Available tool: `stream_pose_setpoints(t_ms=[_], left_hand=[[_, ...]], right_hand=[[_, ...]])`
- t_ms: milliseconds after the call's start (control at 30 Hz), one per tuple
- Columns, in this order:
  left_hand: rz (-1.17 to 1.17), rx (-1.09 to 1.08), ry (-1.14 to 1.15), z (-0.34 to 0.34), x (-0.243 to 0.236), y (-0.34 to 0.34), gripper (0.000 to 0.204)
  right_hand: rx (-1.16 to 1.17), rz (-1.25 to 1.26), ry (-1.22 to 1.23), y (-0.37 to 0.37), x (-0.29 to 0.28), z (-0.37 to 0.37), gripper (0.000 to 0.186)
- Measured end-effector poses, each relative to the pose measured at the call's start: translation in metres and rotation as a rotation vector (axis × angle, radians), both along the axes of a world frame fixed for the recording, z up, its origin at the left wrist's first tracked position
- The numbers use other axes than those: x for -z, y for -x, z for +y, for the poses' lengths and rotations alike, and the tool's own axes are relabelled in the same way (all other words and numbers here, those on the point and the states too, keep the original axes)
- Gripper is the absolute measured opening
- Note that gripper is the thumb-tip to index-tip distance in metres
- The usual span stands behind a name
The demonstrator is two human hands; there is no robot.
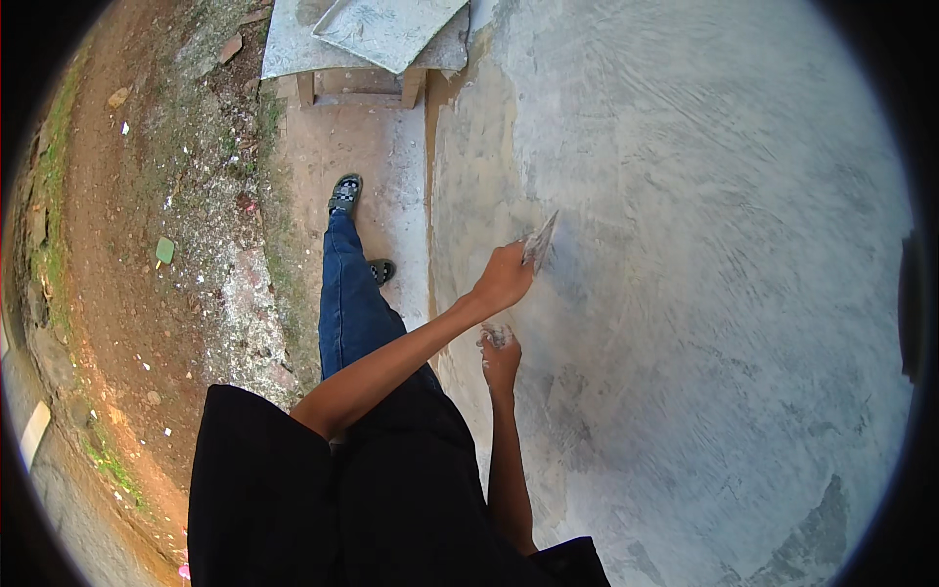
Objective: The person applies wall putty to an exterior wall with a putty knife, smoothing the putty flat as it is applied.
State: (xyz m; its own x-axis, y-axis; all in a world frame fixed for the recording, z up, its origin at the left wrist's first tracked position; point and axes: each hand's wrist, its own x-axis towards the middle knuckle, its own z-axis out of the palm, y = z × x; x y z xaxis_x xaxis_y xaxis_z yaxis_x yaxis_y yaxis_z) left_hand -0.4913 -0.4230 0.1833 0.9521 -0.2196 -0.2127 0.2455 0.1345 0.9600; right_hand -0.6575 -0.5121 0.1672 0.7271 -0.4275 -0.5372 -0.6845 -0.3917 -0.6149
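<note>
My left hand point(503, 276) grips a putty-smeared trowel point(543, 240), its blade angled against or just over the pale plastered wall point(685, 245). Just below it, my right hand point(501, 362) is closed around a small object caked in white putty point(497, 335), too smeared to identify, close to the wall surface. The plaster shows swirled grey-white patches with bare beige areas along its left edge.
At the top, a low wooden bench point(411, 88) carries a white-crusted board point(381, 29). A concrete strip point(357, 137) runs along the wall's foot under my shoes point(344, 193). Dirt ground point(127, 274) with scattered debris and a small green object point(165, 249) lies left.
</note>
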Motion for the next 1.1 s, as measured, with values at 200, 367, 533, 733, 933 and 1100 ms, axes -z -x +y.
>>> stream_pose_setpoints(t_ms=[200, 367, 533, 733, 933, 1100], left_hand=[[0.104, 0.043, -0.367, 0.016, 0.132, -0.039, 0.024], [0.108, 0.148, -0.288, -0.022, 0.119, -0.034, 0.023], [0.094, 0.227, -0.218, -0.022, 0.047, -0.018, 0.023], [0.075, 0.080, -0.025, 0.026, 0.011, -0.018, 0.019], [0.197, 0.026, -0.317, 0.018, 0.119, -0.050, 0.020], [0.083, 0.081, -0.293, -0.021, 0.089, -0.046, 0.021]], right_hand=[[-0.192, -0.108, 0.387, -0.045, -0.048, 0.024, 0.021], [-0.124, -0.234, 0.411, -0.081, -0.080, 0.032, 0.021], [-0.100, -0.237, 0.327, -0.068, -0.043, 0.016, 0.022], [-0.222, 0.009, 0.229, -0.029, 0.007, 0.016, 0.023], [-0.266, -0.008, 0.242, -0.029, 0.008, 0.038, 0.022], [-0.221, 0.008, 0.179, -0.035, 0.006, 0.039, 0.021]])
